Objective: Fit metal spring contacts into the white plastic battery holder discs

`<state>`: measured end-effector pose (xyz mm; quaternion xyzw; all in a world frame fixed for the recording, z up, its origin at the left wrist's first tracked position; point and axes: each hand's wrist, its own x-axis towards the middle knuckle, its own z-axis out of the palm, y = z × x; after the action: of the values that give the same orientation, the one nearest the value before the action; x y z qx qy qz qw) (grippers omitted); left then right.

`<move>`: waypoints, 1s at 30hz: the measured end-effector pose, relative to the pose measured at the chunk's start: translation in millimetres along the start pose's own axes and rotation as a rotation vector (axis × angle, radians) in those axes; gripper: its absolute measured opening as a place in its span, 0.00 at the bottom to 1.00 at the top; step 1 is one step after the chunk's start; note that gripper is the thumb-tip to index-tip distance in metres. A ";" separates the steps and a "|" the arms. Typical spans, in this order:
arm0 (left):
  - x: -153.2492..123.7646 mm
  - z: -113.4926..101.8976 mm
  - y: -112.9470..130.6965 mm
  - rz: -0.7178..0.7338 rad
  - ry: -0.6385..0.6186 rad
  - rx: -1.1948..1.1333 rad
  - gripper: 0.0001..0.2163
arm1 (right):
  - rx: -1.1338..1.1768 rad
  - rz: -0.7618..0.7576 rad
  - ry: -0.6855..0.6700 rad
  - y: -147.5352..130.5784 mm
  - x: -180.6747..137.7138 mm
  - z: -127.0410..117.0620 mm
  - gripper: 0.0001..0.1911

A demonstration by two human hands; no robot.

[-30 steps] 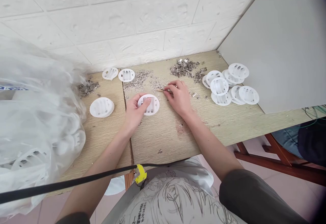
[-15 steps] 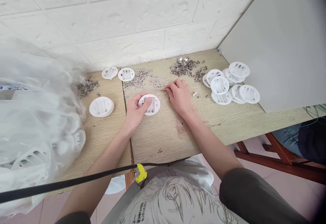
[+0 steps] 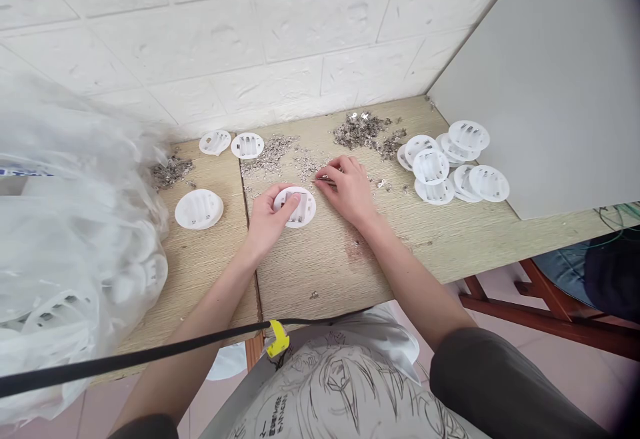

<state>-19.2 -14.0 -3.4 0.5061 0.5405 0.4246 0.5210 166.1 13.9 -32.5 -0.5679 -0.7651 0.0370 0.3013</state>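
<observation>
**Bench check: both hands at one battery holder**

At far left, clear plastic bag (image 3: 60, 226) of white parts. Next, lone white disc (image 3: 199, 208) flat on wooden table (image 3: 320, 266). Left hand (image 3: 265, 220) clasped on round battery holder (image 3: 306, 209), flat on table, thumb across its face. Right hand (image 3: 351, 190) just beside, fingertips pinched on small metal clip (image 3: 323, 177) near holder's upper right rim. Farther right, grey clip heap (image 3: 360, 131) and stack of discs (image 3: 450, 162).
</observation>
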 end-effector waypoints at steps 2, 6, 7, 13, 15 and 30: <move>-0.6 0.0 0.5 0.002 -0.005 0.004 0.13 | 0.005 0.003 0.008 0.9 0.1 0.5 0.07; -1.7 0.3 1.7 0.008 -0.012 0.013 0.13 | 0.000 0.004 -0.006 1.3 1.4 -0.6 0.08; -1.9 0.5 1.9 0.007 -0.012 0.018 0.13 | -0.009 0.002 -0.013 1.1 1.9 -0.8 0.08; -2.5 2.1 3.0 0.003 -0.010 0.058 0.12 | -0.095 -0.003 -0.006 -1.1 5.2 4.0 0.11; -3.0 2.3 3.5 0.010 -0.006 0.060 0.11 | -0.101 0.002 0.008 -1.5 5.9 5.8 0.11; 2.7 -0.2 -3.2 0.040 0.051 0.052 0.11 | 0.322 -0.279 -0.001 -21.2 -6.3 -1.7 0.13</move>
<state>-19.5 -11.7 -6.9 0.5191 0.5542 0.4334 0.4853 150.2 0.3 -25.3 -0.4011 -0.8206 0.1168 0.3899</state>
